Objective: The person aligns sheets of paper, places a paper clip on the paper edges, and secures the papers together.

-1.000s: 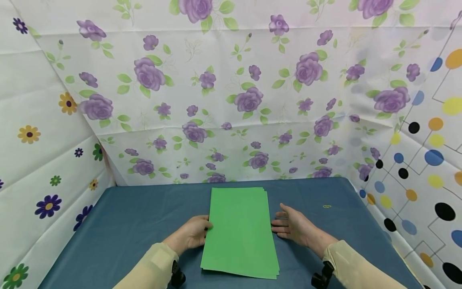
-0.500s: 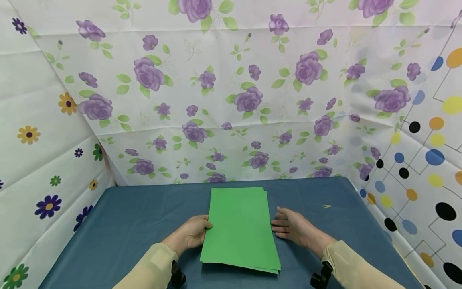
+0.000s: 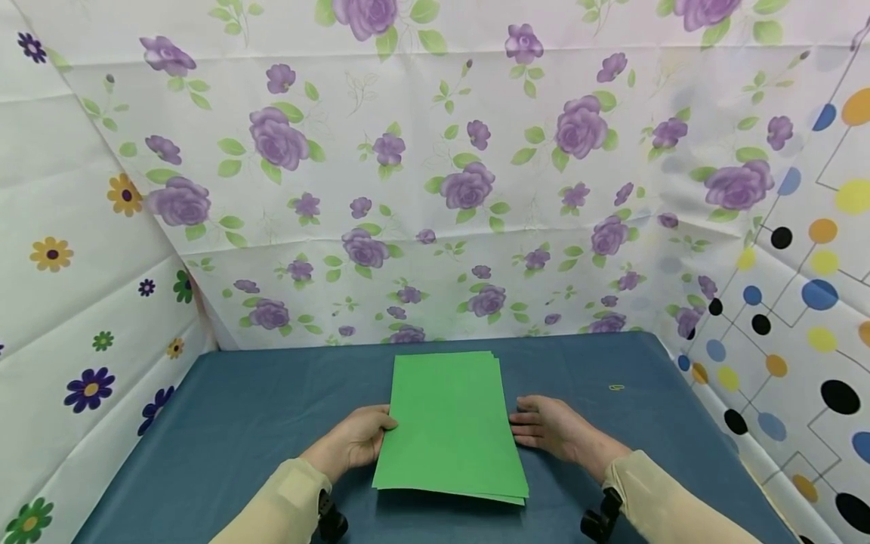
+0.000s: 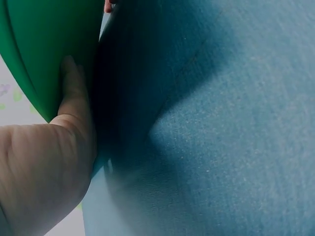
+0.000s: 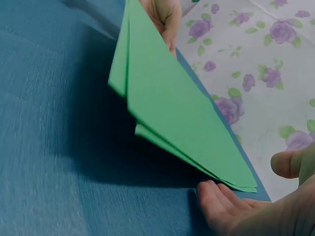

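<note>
Plainly, left fingers [image 3: 377, 410] grip green sheets [image 3: 448, 423] while right fingers [image 5: 216, 202] extend alongside.

- From the head, the blue table [image 3: 258, 408] is viewed forward and downward, with the floral cloth [image 3: 408, 174] faced.
- From the left wrist, the left hand [image 4: 47, 162] is seen very close.
- From the right wrist, the green sheets [image 5: 167, 103] are viewed closely past the right hand [image 5: 275, 216].
- Sheets and table are shared by all three.
</note>
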Demonstrator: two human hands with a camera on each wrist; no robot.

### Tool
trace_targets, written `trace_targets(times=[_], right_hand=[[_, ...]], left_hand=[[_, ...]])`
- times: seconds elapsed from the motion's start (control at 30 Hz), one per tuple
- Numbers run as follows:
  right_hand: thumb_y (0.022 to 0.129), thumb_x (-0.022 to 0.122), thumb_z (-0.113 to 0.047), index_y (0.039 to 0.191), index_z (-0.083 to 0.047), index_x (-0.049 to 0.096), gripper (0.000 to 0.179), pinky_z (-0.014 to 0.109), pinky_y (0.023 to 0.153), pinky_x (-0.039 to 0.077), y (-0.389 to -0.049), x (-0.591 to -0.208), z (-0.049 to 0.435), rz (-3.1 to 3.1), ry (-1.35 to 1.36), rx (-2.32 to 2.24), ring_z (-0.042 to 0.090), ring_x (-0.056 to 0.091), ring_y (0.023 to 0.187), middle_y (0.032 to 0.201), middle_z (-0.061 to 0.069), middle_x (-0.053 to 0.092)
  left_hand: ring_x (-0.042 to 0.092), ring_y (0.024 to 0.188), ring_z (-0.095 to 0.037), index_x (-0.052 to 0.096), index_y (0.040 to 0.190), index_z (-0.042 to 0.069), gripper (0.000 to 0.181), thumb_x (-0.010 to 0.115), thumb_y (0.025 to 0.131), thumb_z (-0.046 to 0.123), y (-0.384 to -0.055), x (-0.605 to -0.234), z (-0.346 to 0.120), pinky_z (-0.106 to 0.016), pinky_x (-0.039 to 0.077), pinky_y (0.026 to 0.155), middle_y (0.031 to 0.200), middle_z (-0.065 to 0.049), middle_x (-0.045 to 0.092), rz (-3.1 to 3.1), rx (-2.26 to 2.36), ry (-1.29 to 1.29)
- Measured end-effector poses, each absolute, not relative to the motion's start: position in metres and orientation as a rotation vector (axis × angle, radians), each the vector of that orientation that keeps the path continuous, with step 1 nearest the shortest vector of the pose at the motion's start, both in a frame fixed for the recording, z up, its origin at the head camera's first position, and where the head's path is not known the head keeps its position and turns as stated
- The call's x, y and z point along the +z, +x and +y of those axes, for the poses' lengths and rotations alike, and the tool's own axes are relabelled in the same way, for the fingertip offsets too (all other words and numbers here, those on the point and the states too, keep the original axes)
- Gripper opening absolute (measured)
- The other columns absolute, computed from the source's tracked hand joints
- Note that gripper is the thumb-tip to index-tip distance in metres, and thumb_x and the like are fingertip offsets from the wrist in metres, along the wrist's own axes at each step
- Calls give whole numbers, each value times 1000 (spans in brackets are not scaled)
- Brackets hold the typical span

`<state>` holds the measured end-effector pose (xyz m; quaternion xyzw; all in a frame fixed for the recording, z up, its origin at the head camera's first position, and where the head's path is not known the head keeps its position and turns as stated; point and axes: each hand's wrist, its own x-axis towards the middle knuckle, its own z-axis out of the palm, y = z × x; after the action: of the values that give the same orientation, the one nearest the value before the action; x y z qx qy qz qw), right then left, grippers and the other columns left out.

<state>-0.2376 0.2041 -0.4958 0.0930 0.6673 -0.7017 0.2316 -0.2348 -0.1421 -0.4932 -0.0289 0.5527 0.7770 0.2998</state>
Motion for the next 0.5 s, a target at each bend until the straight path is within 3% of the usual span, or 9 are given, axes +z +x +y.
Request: trace_targets(times=[0.3, 0.5], right_hand=[[111, 43, -17, 156, 13, 20, 59, 51, 107, 47, -246, -508, 187, 1758, 167, -1925, 50, 36, 142, 159, 39, 20], [109, 44, -13, 146, 11, 38, 45, 48, 91, 56, -254, -514, 178, 1767, 231, -1922, 32, 64, 109, 135, 27, 53]], left_hand=[[71, 100, -24, 11, 156, -15, 51, 27, 109, -5, -232, -501, -139, -42, 59, 92, 129, -29, 56, 1496, 2047, -69], [70, 100, -24, 18, 153, -14, 47, 28, 108, -4, -234, -504, -137, -42, 59, 92, 126, -28, 56, 1536, 2020, -75]])
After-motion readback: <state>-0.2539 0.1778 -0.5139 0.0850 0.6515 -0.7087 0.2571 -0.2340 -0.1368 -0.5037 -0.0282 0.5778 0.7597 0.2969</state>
